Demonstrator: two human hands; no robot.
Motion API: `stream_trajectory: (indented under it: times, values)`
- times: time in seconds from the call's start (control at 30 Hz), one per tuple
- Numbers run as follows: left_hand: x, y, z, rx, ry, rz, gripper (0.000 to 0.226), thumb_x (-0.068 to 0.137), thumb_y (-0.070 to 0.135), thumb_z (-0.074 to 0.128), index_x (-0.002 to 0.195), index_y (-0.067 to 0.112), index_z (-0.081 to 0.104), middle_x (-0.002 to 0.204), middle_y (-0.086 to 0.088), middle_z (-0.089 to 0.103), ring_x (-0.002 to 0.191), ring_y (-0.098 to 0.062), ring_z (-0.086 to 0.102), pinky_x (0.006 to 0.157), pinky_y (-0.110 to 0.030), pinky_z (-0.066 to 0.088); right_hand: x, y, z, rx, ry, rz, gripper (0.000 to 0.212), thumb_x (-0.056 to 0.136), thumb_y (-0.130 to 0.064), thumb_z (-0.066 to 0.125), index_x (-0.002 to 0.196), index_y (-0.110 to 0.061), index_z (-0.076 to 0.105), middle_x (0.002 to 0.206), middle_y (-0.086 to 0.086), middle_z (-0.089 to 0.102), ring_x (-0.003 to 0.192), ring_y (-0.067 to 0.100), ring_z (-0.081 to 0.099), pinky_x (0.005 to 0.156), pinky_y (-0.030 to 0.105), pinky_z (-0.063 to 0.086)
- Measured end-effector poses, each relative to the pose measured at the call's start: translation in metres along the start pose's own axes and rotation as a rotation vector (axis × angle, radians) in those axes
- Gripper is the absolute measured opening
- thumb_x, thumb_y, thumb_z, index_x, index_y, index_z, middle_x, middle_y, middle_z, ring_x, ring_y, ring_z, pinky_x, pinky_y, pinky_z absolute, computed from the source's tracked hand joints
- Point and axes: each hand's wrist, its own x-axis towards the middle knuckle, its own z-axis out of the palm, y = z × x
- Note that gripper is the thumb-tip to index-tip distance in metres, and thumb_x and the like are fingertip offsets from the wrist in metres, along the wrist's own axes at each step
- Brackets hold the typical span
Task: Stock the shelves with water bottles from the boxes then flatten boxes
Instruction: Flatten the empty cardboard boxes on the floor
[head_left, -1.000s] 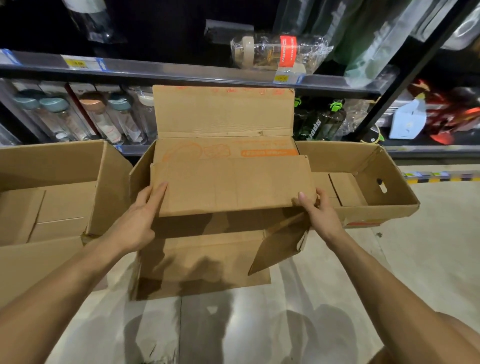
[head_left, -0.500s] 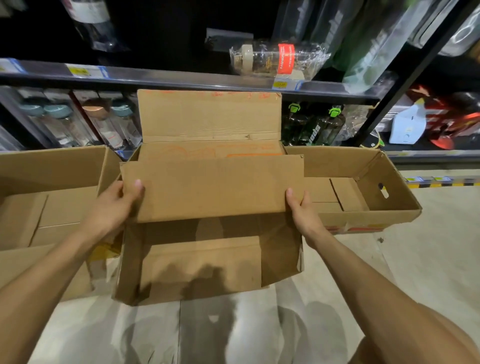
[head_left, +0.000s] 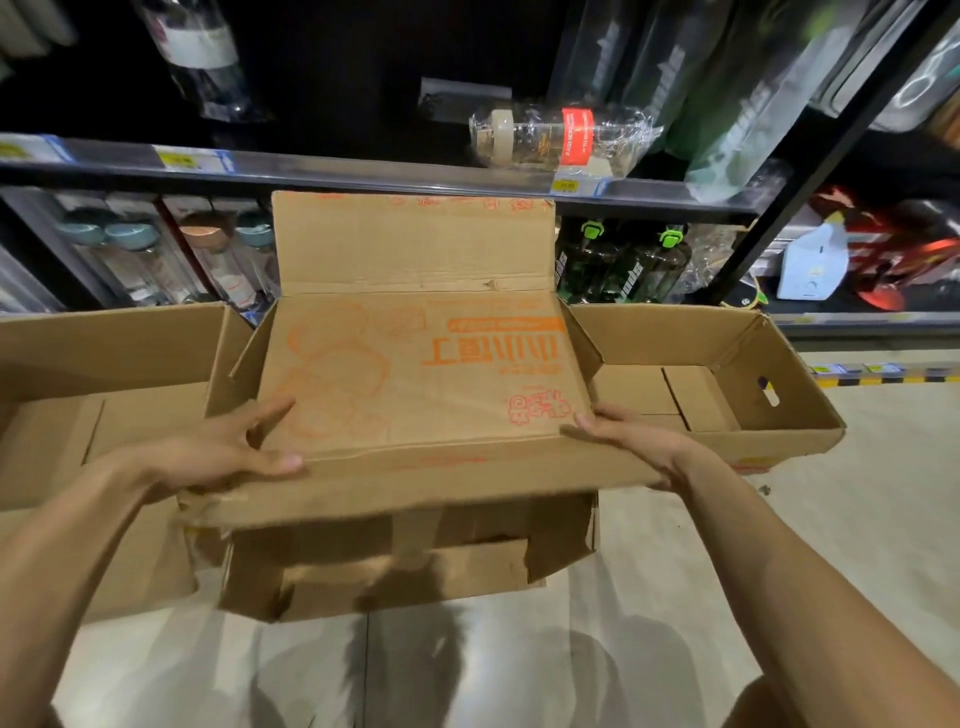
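Observation:
I hold a brown cardboard box (head_left: 415, 374) with orange print above the floor, in front of the shelves. It is partly collapsed: the printed panel lies nearly flat, the far flap stands up and the lower flaps hang loose. My left hand (head_left: 223, 452) grips its near left corner, thumb and forefinger on top. At the near right corner my right hand (head_left: 639, 447) holds the front edge. A clear water bottle (head_left: 566, 137) with a red label lies on its side on the upper shelf.
An open cardboard box (head_left: 104, 353) sits at my left and another open one (head_left: 779, 374) at my right, both close to the held box. Clear bottles (head_left: 130, 260) and dark green bottles (head_left: 623, 265) stand on the lower shelf. Pale floor (head_left: 519, 649) lies below.
The near panel has folded down and away, so the printed side now faces up and the box is flatter. Both hands shifted from the panel's sides to its near corners.

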Motion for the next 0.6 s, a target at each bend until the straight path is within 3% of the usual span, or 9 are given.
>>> stream_trajectory:
  times: [0.03,0.1,0.17,0.27,0.37,0.47,0.53,0.6]
  values:
    - [0.004,0.001,0.005,0.006,0.031,0.001,0.14,0.053,0.081,0.085,0.165,0.036,0.013,0.156,0.019,0.029,0.142,-0.012,0.036,0.115,-0.03,0.031,0.0,0.001,0.003,-0.031,-0.004,0.002,0.075,0.082,-0.046,0.081,0.144,-0.024,0.045,0.132,0.004,0.064,0.116,0.024,0.066,0.083,0.034,0.06]
    - [0.012,0.007,0.015,-0.019,0.128,0.0,0.13,0.075,0.065,0.083,0.166,0.028,-0.001,0.149,0.016,0.031,0.137,-0.01,0.036,0.115,-0.027,0.029,0.004,0.005,0.01,-0.066,0.036,0.009,0.071,0.082,-0.043,0.084,0.141,-0.027,0.046,0.132,0.003,0.067,0.117,0.025,0.067,0.093,0.042,0.058]
    - [0.026,0.002,0.025,0.081,0.195,-0.02,0.136,0.073,0.076,0.075,0.165,0.025,-0.011,0.164,0.006,0.024,0.147,-0.017,0.03,0.124,-0.033,0.024,0.009,0.009,0.021,-0.127,0.151,-0.037,0.054,0.089,-0.043,0.08,0.132,-0.024,0.053,0.128,0.001,0.069,0.114,0.021,0.066,0.099,0.043,0.054]
    - [0.04,-0.007,0.036,0.259,0.257,-0.119,0.14,0.07,0.084,0.064,0.161,0.026,-0.026,0.173,-0.013,-0.005,0.159,-0.03,0.011,0.127,-0.045,0.019,0.015,0.013,0.029,-0.179,0.254,-0.107,0.03,0.096,-0.034,0.075,0.119,-0.024,0.059,0.124,-0.002,0.07,0.11,0.017,0.065,0.1,0.038,0.051]
    - [0.045,0.006,0.051,0.263,0.311,-0.044,0.126,0.082,0.075,0.066,0.164,0.023,-0.014,0.172,-0.016,0.006,0.156,-0.032,0.022,0.124,-0.046,0.027,0.011,0.013,0.015,-0.111,0.257,-0.071,0.016,0.098,-0.019,0.074,0.11,-0.02,0.064,0.113,-0.002,0.072,0.097,0.012,0.065,0.089,0.032,0.052]
    - [0.054,0.017,0.065,0.269,0.317,-0.012,0.113,0.084,0.074,0.066,0.163,0.02,0.006,0.162,-0.017,0.034,0.142,-0.034,0.044,0.114,-0.042,0.041,0.006,0.028,-0.007,-0.159,0.261,0.058,0.035,0.091,-0.015,0.08,0.123,-0.01,0.067,0.115,0.004,0.074,0.101,0.018,0.068,0.093,0.039,0.056]
    - [0.058,0.02,0.075,0.324,0.29,-0.072,0.106,0.083,0.077,0.064,0.156,0.015,0.017,0.153,-0.018,0.048,0.133,-0.035,0.055,0.102,-0.039,0.046,0.0,0.043,-0.014,-0.245,0.17,0.203,0.038,0.088,-0.021,0.083,0.122,-0.013,0.068,0.121,0.01,0.074,0.107,0.023,0.068,0.102,0.048,0.057]
    - [0.058,0.022,0.081,0.353,0.252,-0.102,0.102,0.084,0.078,0.061,0.149,0.011,0.021,0.147,-0.016,0.055,0.13,-0.033,0.058,0.092,-0.037,0.045,-0.006,0.055,-0.015,-0.214,0.117,0.273,0.045,0.085,-0.036,0.087,0.12,-0.015,0.069,0.119,0.009,0.075,0.109,0.025,0.071,0.096,0.045,0.06]
